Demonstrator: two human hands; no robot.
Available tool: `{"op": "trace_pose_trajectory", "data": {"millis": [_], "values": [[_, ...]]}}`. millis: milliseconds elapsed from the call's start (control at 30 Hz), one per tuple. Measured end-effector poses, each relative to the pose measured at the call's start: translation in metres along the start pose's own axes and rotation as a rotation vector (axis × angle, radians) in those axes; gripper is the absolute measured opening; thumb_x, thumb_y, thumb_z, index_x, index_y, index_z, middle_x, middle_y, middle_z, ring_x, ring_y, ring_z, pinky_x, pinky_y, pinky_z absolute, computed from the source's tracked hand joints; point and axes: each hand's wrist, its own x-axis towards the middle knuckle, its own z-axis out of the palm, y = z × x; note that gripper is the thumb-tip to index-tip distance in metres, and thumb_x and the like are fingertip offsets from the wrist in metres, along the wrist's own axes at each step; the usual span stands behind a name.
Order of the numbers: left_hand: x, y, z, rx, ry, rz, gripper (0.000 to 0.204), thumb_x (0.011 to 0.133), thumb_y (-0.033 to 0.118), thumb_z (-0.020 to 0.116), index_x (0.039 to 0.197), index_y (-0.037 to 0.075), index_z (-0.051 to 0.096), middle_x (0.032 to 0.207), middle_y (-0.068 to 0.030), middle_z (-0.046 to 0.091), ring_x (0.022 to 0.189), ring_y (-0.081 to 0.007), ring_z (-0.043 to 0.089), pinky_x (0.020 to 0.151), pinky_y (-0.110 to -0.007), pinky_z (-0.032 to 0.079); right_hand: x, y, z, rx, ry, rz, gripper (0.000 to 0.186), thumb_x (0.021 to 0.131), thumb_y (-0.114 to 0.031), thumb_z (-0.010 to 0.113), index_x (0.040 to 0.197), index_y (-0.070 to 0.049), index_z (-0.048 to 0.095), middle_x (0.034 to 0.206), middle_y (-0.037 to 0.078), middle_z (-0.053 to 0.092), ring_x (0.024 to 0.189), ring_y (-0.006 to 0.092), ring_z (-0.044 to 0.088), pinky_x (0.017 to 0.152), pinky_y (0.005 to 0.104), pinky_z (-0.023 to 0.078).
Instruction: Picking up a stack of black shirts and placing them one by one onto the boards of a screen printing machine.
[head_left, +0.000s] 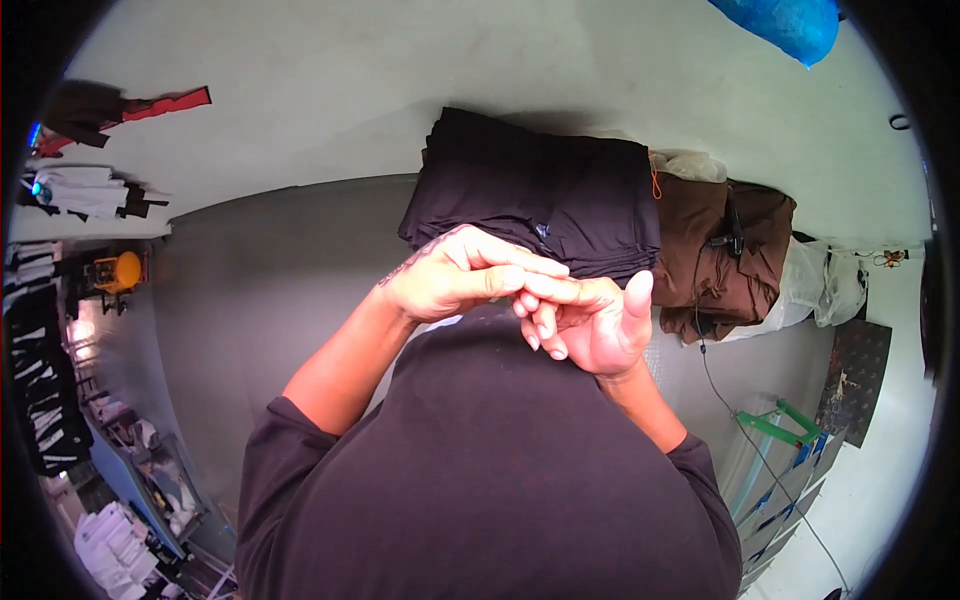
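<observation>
Two hands: joined in front of the chest, holding nothing.
Left hand (450, 275): curled over, fingers closed around the fingers of the other hand; no object in the grip.
Right hand (590, 325): palm turned up, thumb raised, fingers loosely bent and clasped by the left hand; no object in the grip.
Nearest item: stack of dark folded garments (535, 195), lying just beyond both hands, on the grey table (260, 290); not touched.
Handling estimate, dark stack: soft, limp fabric, light per piece, heavier as a whole stack; not fragile, not slippery; likely to sag and unfold if lifted by one edge.
Hold points: folded edge nearest the hands, or both short sides with flat palms underneath.
Beyond and to the right of the right hand: brown folded garments (735, 250), touching the dark stack, with clear plastic bags (825, 285) further right.
Below the right forearm: thin cable (720, 385) trailing off the table edge.
</observation>
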Motion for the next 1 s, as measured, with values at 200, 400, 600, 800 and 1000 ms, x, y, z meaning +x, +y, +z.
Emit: {"op": "trace_pose_trajectory", "data": {"millis": [200, 400, 600, 800, 1000], "values": [[0.004, 0.015, 0.002, 0.302, 0.106, -0.047, 0.03, 0.096, 0.01, 0.071, 0.123, -0.001, 0.07, 0.102, -0.012, 0.075, 0.089, -0.0165, 0.068, 0.081, -0.032, 0.056, 0.001, -0.015, 0.007, -0.417, 0.096, 0.02, 0.09, 0.098, -0.074, 0.036, 0.132, 0.006, 0.062, 0.104, 0.016, 0.065, 0.075, 0.0155, 0.059, 0.07, 0.0269, 0.051], [0.011, 0.025, 0.018, 0.542, 0.232, -0.129, 0.024, 0.09, 0.006, 0.077, 0.113, 0.0, 0.075, 0.093, -0.0089, 0.076, 0.088, -0.014, 0.07, 0.08, -0.03, 0.057, -0.005, -0.023, 0.007, -0.796, 0.123, -0.019, 0.077, 0.097, -0.068, 0.05, 0.13, 0.0, 0.066, 0.101, 0.016, 0.065, 0.075, 0.0187, 0.061, 0.07, 0.0302, 0.052], [0.016, 0.013, 0.031, 0.747, 0.339, -0.077, 0.02, 0.077, 0.017, 0.091, 0.083, 0.004, 0.077, 0.077, -0.0016, 0.074, 0.065, -0.004, 0.058, 0.059, -0.022, 0.046, -0.005, -0.032, 0.011, -0.852, 0.068, 0.003, 0.071, 0.098, -0.062, 0.052, 0.12, 0.004, 0.068, 0.09, 0.01, 0.061, 0.074, 0.0158, 0.057, 0.07, 0.0291, 0.047], [0.019, 0.007, 0.046, 0.727, 0.45, -0.064, 0.02, 0.084, 0.017, 0.084, 0.09, 0.0, 0.077, 0.075, -0.0036, 0.073, 0.071, -0.0054, 0.065, 0.065, -0.024, 0.052, -0.009, -0.032, 0.003, -0.705, 0.098, 0.004, 0.085, 0.099, -0.073, 0.035, 0.116, 0.002, 0.072, 0.086, 0.008, 0.061, 0.069, 0.0142, 0.054, 0.063, 0.0276, 0.045], [0.012, -0.002, 0.041, 0.47, 0.249, 0.038, 0.02, 0.095, 0.007, 0.07, 0.113, -0.002, 0.073, 0.1, -0.0129, 0.076, 0.091, -0.0144, 0.071, 0.08, -0.029, 0.058, -0.022, -0.023, -0.004, -0.282, 0.089, 0.03, 0.115, 0.089, -0.088, 0.02, 0.125, 0.012, 0.064, 0.089, 0.012, 0.064, 0.067, 0.014, 0.055, 0.06, 0.0249, 0.046]]}}
